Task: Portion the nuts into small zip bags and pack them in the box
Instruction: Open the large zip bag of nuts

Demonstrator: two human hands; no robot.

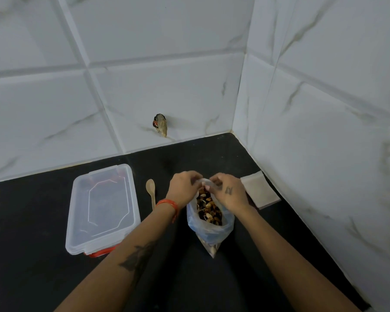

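Note:
A clear plastic bag of mixed nuts [209,224] stands on the black counter [32,278] in the middle. My left hand [183,188] and my right hand [229,191] both pinch the bag's top edge, close together, with the mouth pulled apart and the nuts showing inside. To the left lies a clear plastic box [103,208] with its lid on and red clips. A small wooden spoon [151,192] lies between the box and my left hand. A stack of small flat bags [260,192] rests to the right, near the wall.
White marble-look tiled walls close in the counter at the back and on the right, forming a corner. A small dark stub [160,124] sticks out of the back wall just above the counter.

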